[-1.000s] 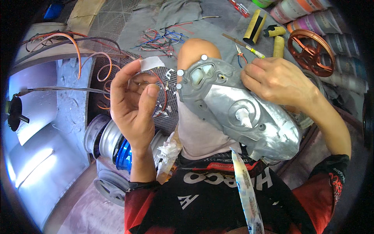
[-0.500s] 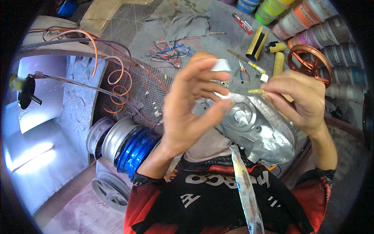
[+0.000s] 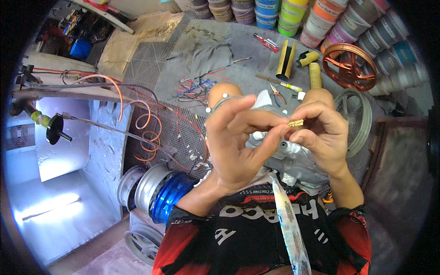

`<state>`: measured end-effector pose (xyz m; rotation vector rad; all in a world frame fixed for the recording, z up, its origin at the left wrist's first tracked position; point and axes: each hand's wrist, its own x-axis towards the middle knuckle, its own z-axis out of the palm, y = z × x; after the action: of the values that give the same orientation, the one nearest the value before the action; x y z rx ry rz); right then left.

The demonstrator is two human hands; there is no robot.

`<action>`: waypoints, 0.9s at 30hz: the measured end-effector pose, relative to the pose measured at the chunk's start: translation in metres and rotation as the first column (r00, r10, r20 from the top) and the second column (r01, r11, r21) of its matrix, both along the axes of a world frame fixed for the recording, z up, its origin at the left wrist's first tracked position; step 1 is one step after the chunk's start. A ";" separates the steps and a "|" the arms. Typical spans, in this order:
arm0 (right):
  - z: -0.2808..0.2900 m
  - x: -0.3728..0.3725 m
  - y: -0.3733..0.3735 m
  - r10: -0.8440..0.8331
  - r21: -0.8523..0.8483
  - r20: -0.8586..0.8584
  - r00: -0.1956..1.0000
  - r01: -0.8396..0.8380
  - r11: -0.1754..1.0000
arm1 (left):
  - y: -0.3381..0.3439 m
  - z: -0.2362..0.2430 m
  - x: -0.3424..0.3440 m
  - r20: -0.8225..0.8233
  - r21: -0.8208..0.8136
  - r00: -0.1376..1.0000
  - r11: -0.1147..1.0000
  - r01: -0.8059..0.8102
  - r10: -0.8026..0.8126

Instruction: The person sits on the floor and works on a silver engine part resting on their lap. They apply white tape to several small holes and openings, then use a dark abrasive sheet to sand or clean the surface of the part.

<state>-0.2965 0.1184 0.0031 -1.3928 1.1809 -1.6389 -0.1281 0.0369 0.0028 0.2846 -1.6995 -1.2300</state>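
Observation:
Between my two hands is a small yellow rolled piece (image 3: 297,123), creased like masking tape. My left hand (image 3: 238,142) meets its near end with thumb and forefinger in a pinch, the other fingers curved behind. The thumb and fingers of my right hand (image 3: 323,135) pinch it from the other side. Below the hands a silver metal cover (image 3: 298,158) lies over my lap, partly hidden by them. A white scrap (image 3: 263,99) shows just beyond my left fingers; I cannot tell what it is fixed to.
Wheel rims, one a blue rim (image 3: 172,195), stand at the left below a coiled orange hose (image 3: 145,133). Ahead lie pliers (image 3: 277,95), loose wires (image 3: 197,89), yellow tubes (image 3: 285,59) and a copper-coloured wheel (image 3: 349,68). Stacked tubs (image 3: 293,16) line the back.
My hands were apart, the right holding the yellow piece and the left spread out. The left has moved right and both now meet at the piece. The view has shifted, showing more of the back.

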 end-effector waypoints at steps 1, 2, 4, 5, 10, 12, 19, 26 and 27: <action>-0.004 0.004 0.006 0.025 0.036 0.171 0.985 -0.032 0.999 | 0.002 0.000 -0.003 -0.014 -0.062 1.000 0.998 0.001 -0.002; -0.004 0.006 0.011 0.035 0.042 0.270 0.962 -0.048 0.998 | 0.003 0.001 -0.007 -0.028 -0.124 1.000 0.992 0.000 -0.004; -0.002 0.012 0.016 0.004 -0.004 0.321 0.947 -0.003 1.000 | 0.006 0.006 -0.011 -0.012 -0.207 1.000 0.978 -0.007 0.005; -0.001 0.013 0.017 -0.010 -0.027 0.346 0.938 0.020 0.999 | 0.008 0.007 -0.012 -0.020 -0.185 1.000 0.983 0.017 -0.021; 0.002 0.011 0.025 -0.088 -0.088 0.185 0.979 0.105 0.991 | 0.019 0.020 -0.012 -0.016 0.180 0.996 0.980 0.085 -0.083; 0.002 0.008 0.027 -0.124 -0.120 0.069 0.990 0.131 0.984 | 0.017 0.019 -0.012 -0.028 0.150 0.990 0.978 0.142 -0.140; 0.000 0.007 0.026 -0.146 -0.171 0.147 0.978 0.170 0.971 | 0.032 0.015 -0.020 -0.126 0.280 0.990 0.955 0.094 -0.060; -0.004 0.011 0.024 -0.173 -0.211 0.173 0.970 0.208 0.955 | 0.037 0.001 -0.025 -0.215 0.224 0.976 0.972 0.074 -0.025; -0.004 0.011 0.024 -0.193 -0.211 0.145 0.970 0.221 0.952 | 0.038 0.000 -0.026 -0.235 0.251 0.972 0.964 0.087 -0.026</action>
<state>-0.2859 0.1426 -0.0008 -1.3153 1.1284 -2.0309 -0.1539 0.0746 0.0032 0.2400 -1.3565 -1.4720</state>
